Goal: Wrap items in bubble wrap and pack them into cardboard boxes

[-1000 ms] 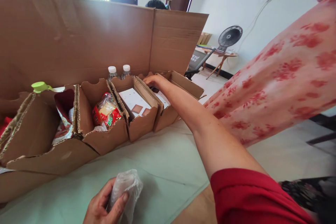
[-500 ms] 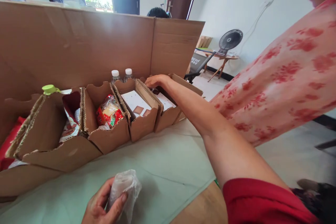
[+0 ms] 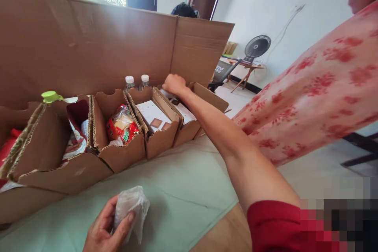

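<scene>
My left hand point(image 3: 103, 224) is closed around a crumpled translucent plastic bag point(image 3: 132, 208), above the green table cover. Stretched forward, my right hand point(image 3: 175, 85) is curled over the back of a narrow cardboard bin point(image 3: 189, 129). Something whitish shows under its fingers, too covered to name. In that bin, partly behind my forearm, lies a white packet with brown squares point(image 3: 186, 115). The neighbouring bin point(image 3: 161, 141) holds a similar white packet point(image 3: 152, 112). Further left, a red and clear snack bag point(image 3: 122, 126) sits in another bin point(image 3: 102, 136).
A tall cardboard panel point(image 3: 118, 43) stands behind the bins. Two white-capped bottles point(image 3: 129, 82) and a lime-green cap point(image 3: 51, 96) show near it. A person in a flowered pink garment point(image 3: 319, 94) stands at the right. Behind are a fan point(image 3: 256, 49) and a chair point(image 3: 223, 73).
My right hand has risen slightly at the bin's back, its fingers now curled in more. My left hand, still holding the plastic bag, has shifted a little left in view.
</scene>
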